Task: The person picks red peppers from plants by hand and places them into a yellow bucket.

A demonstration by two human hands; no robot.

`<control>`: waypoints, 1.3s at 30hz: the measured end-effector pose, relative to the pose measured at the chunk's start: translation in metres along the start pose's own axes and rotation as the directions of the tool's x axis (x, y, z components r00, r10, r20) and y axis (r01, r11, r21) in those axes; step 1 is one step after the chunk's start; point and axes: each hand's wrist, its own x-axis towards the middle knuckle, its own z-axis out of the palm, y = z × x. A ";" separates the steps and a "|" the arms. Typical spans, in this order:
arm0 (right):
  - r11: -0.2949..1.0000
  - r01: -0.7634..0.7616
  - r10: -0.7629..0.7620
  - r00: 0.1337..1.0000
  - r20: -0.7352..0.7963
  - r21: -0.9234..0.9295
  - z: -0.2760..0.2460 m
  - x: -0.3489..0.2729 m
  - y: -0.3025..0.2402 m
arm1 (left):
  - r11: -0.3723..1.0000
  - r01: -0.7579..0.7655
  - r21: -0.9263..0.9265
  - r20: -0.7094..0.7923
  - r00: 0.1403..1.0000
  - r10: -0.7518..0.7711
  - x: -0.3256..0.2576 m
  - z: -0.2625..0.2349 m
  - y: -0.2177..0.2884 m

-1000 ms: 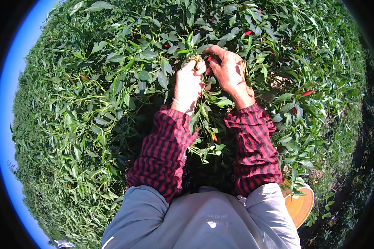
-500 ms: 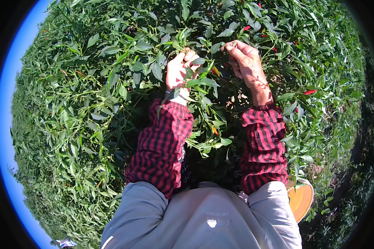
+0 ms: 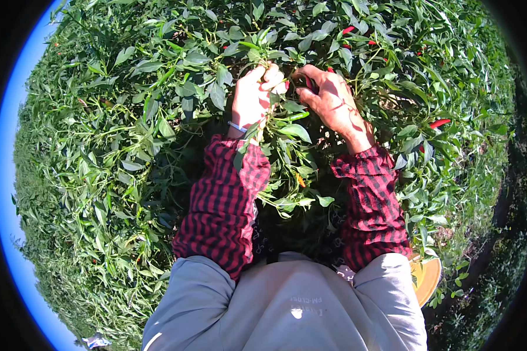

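My left hand (image 3: 253,99) is closed, its fingertips pinched around a thin green stem of a chili plant (image 3: 184,90). A small red tip, looking like a chili pepper (image 3: 286,85), shows beside those fingers. Just to the right, my right hand (image 3: 335,106) curls toward the left one. Between its thumb and forefinger lies a dark reddish chili pepper (image 3: 311,85), mostly in shadow. Below the hands hang a green chili pepper (image 3: 294,117) and an orange one (image 3: 300,180) among the leaves.
Dense chili plants surround both arms. Red peppers (image 3: 348,30) show beyond my right hand, and another red pepper (image 3: 439,123) sits farther right. An orange-yellow round container (image 3: 428,279) stands by my right hip. At lower left lies a pale object (image 3: 96,341).
My right hand has moved left and slightly down, closer to my left hand, its fingers now less tightly pinched. The left hand stays nearly in place, and the leaves around it have shifted.
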 end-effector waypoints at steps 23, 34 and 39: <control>0.489 -0.217 0.129 0.976 0.176 0.845 0.027 0.005 0.021 | 0.982 -0.143 0.124 -0.134 0.978 0.159 0.000 0.013 -0.012; -0.326 -0.120 0.139 0.975 0.173 0.938 -0.006 0.008 0.040 | 0.973 -0.046 0.227 -0.324 0.939 0.120 -0.005 0.014 0.014; -0.155 -0.094 0.259 0.957 0.133 0.983 -0.010 0.003 0.046 | 0.935 -0.005 0.355 -0.552 0.806 0.214 -0.003 0.012 0.019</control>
